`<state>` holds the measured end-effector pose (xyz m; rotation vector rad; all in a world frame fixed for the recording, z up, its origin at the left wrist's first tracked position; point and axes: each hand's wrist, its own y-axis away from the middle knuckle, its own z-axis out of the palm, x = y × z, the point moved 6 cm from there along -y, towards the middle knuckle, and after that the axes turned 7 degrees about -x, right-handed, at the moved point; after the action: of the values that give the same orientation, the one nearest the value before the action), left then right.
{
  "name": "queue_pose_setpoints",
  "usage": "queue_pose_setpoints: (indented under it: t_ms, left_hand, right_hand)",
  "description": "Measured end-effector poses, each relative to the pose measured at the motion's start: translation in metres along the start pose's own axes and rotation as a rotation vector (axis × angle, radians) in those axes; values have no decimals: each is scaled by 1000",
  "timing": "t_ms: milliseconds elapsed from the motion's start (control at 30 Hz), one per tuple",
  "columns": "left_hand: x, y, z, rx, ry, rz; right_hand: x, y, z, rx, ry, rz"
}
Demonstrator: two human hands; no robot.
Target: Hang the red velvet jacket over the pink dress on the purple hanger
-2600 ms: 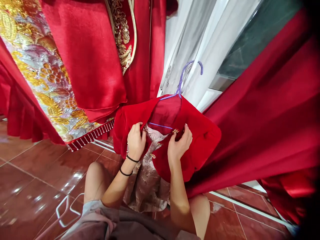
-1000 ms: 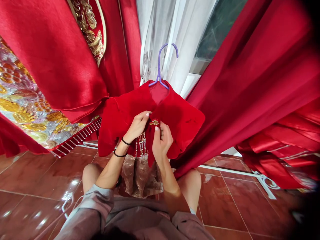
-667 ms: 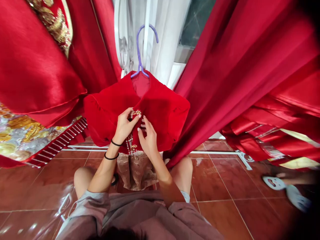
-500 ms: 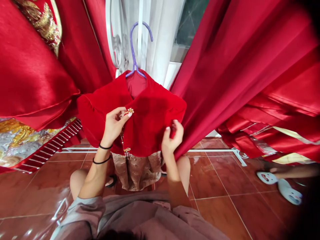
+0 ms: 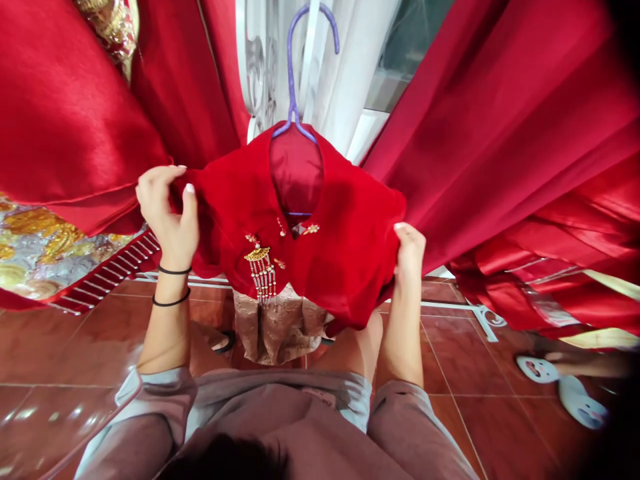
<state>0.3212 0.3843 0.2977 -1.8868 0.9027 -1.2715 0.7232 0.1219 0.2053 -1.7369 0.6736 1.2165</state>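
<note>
A short red velvet jacket (image 5: pixel 345 247) hangs on a purple hanger (image 5: pixel 294 80), its collar parted so the shiny lining shows. My left hand (image 5: pixel 167 210) has curled fingers and thumb at the sleeve on the left, with red cloth between them. On the opposite side my right hand (image 5: pixel 411 250) pinches the other sleeve's edge. A gold fan-shaped ornament (image 5: pixel 257 254) with beaded tassels is on the left front panel. A small beaded flower clasp (image 5: pixel 311 229) sits by the neckline. The sleeve ends are partly hidden in folds.
Red satin garments (image 5: pixel 65 100) hang close on the left, and red drapes (image 5: pixel 475 133) fall on the right. Behind stands a white metal rack (image 5: pixel 249 60). A brownish patterned cloth (image 5: pixel 273 333) lies below the jacket. Another person's slippered foot (image 5: pixel 537 369) is at right.
My hands have moved apart, from the front panel out to the two sleeves. The jacket front now spreads wider, showing the lining and tasselled ornament. My left hand has let go of the flower clasp.
</note>
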Motion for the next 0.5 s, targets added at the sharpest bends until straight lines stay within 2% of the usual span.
queue_pose_setpoints:
  t_ms: [67,100,133,200,267,300,367,433,500]
  left_hand:
    - [-17,-4,-3,-62,-9,-14]
    - [-24,-5,-2,-96,11,-11]
    - [-30,-5,-1,-123,34,-2]
    - [-39,-4,1,-159,73,1]
    - [-44,3,-1,-137,90,-11]
    - [-45,9,-4,-103,92,-20]
    - [-47,26,-11,-10,77,-42]
    - [-52,46,-15,56,42,-89]
    - [-61,61,-10,-1,38,-167]
  right_hand:
    - [5,0,12,-87,33,50]
    - [2,2,15,-79,60,38]
    - [-3,6,16,-30,99,7]
    - [-26,23,15,171,221,-120]
    - [-56,52,25,365,325,-285]
    - [-68,69,36,407,347,-352]
    - [-83,99,71,350,328,-403]
    - [-87,121,116,178,342,-386]
    - [-85,136,156,34,410,-329]
